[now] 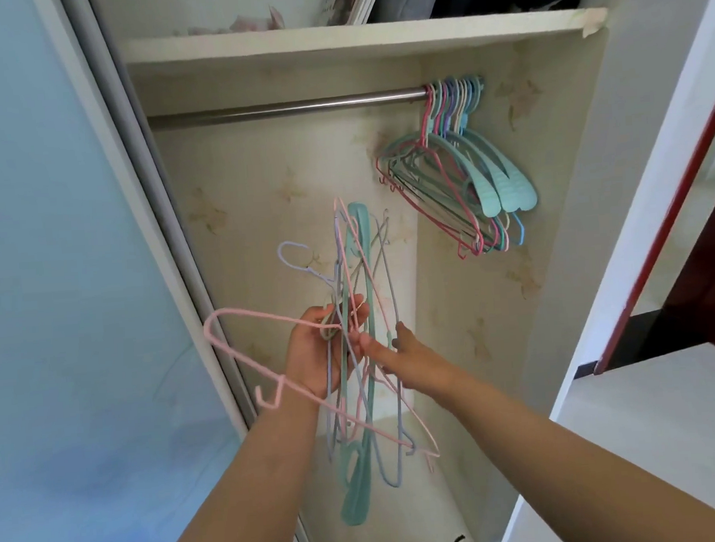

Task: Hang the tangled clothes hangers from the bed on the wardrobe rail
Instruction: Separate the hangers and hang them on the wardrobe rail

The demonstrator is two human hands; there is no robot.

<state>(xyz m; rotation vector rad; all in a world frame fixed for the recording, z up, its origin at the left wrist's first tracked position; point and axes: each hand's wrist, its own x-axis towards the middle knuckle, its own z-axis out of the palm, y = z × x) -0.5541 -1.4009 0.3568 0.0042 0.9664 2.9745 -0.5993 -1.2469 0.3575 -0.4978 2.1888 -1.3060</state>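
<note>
Hung hangers (458, 172) crowd the rail's (287, 107) right end.

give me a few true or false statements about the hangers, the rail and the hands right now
1. The left hand grips a tangled bunch of hangers. True.
2. The wardrobe rail is bare. False: a group of hung hangers sits at its right end.
3. A pink wire hanger sticks out to the left of the bunch. True.
4. The right hand rests on the shelf. False: it touches the bunch.
5. Clothes hang on the hung hangers. False: they carry nothing.
</note>
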